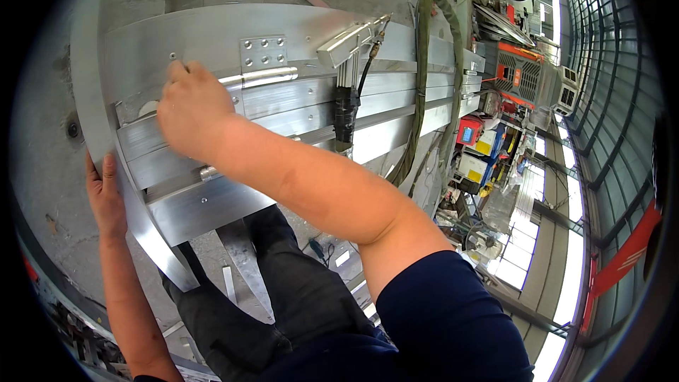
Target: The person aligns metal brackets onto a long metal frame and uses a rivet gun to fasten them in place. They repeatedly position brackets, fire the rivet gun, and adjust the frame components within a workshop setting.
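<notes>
A wide aluminium frame of flat plates and bars lies across in front of me, above my legs. My right hand is closed over its left part, fingertips pressed down just below a small screw. Whatever is in those fingers is hidden; a pale rounded piece shows beside them. My left hand grips the outer edge of the upright aluminium end bar, thumb along its side. Right of my right hand, a silver hinge with several holes sits on the upper plate, its barrel below.
An aluminium piece wrapped in black tape, with a cable and brass fitting, rests on the frame. Thick olive hoses cross its right side. Farther right stand an orange and grey machine and a red box. Metal offcuts lie on the floor.
</notes>
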Available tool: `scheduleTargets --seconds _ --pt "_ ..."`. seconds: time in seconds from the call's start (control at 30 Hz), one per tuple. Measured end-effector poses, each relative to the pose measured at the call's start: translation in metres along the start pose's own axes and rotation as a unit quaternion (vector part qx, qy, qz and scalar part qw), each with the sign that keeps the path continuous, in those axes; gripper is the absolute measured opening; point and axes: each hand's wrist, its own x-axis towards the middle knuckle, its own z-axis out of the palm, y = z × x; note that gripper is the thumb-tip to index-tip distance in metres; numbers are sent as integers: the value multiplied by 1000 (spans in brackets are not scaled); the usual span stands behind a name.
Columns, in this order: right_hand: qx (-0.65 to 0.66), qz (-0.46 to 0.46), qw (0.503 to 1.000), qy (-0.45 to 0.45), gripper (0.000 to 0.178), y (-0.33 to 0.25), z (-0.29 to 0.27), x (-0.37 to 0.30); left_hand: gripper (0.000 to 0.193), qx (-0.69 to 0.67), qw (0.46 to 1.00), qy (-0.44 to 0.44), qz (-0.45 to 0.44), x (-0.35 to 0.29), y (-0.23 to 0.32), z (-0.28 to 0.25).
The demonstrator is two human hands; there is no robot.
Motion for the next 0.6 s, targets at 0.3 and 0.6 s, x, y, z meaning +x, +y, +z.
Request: scheduleTargets --seconds 0.3,0.6 --pt "-1 -43 994 -97 21 10 -6 7 54 16 1000 10 2 -1 5 2" --pt "-3 -44 994 -100 21 12 -10 2 54 17 1000 10 -9 -2 5 2"
